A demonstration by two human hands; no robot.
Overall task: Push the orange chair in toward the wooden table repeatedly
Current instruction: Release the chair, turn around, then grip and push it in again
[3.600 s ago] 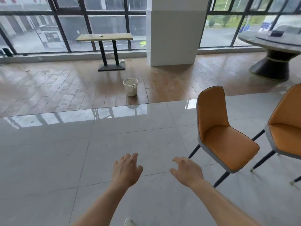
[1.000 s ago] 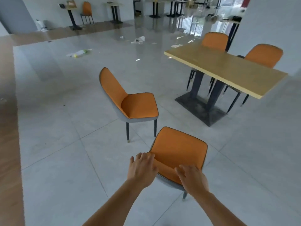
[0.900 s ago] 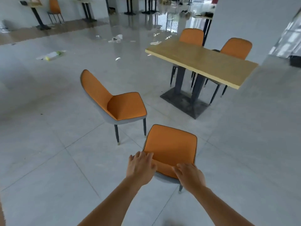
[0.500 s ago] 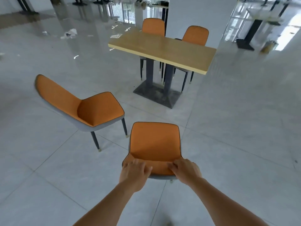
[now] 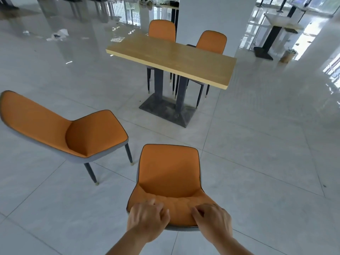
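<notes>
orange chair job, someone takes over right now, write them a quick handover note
Left hand: fingers curled over the backrest top of the orange padded chair with grey shell, left side.
Right hand: same grip, right side.
The chair faces the light wooden table on its dark pedestal, apart from it, bare floor tiles between.
Done: chair gripped and roughly lined up.
Left: push it in under the near table edge.
A second orange chair stands to the left, angled away, not tucked in.

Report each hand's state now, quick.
Left hand: grips the backrest top of the orange chair.
Right hand: grips the same backrest top.
</notes>
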